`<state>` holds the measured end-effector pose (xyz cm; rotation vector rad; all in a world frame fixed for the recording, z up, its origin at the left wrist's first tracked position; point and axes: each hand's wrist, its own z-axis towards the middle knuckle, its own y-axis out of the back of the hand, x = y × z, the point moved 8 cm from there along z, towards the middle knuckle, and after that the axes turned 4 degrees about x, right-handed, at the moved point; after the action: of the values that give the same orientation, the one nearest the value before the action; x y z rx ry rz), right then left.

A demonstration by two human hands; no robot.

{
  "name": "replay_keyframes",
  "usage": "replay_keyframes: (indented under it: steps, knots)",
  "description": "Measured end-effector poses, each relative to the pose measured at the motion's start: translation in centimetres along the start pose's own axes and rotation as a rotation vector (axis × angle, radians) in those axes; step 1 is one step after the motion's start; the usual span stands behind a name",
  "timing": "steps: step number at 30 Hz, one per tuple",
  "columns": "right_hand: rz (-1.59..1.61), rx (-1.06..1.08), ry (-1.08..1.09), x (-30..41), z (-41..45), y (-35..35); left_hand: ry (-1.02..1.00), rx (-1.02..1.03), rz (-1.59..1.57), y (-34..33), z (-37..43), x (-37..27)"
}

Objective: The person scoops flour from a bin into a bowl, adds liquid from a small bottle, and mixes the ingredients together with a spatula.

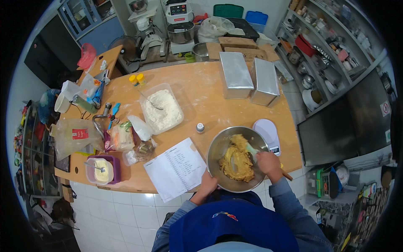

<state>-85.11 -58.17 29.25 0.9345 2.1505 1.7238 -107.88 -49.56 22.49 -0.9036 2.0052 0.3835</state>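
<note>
My right hand [269, 163] grips a pale green spatula [251, 149], its blade in a lump of yellow-brown dough [237, 162]. That dough lies in a wide stainless steel mixing bowl [217, 151] at the table's front edge. At the bowl's left rim is my left hand [208, 181], its fingers closed over the edge. An open spiral notebook [176, 170] with writing on its pages lies just left of the bowl. Behind the bowl's right side sits a white kitchen scale [266, 130]. A small capped bottle [200, 127] stands between notebook and bowl.
A plastic tub of flour [162, 110] with a spoon stands mid-table. Two metal loaf tins [236, 75] occupy the back right. Toward the left are a purple container [117, 168], a tub of pale powder [102, 171], plastic bags [78, 135] and a wooden table's [195, 82] floured surface.
</note>
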Motion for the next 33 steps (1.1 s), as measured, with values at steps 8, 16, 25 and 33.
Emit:
replay_keyframes:
  steps: [8,16,25,33]
  knots:
    - [-0.163,0.157,0.284,5.9,-0.6,0.0,-0.198,-0.084,0.157,1.6,1.4,0.6]
    - [-0.183,0.003,0.02,0.9,0.4,4.1,-0.15,-0.172,0.185,1.8,1.1,0.9]
    - [-0.192,0.15,0.292,7.0,0.7,2.4,-0.178,-0.119,0.214,2.0,2.3,1.3]
    - [-0.091,0.093,0.085,1.3,-1.1,6.4,-0.164,-0.182,0.218,2.1,1.5,0.8]
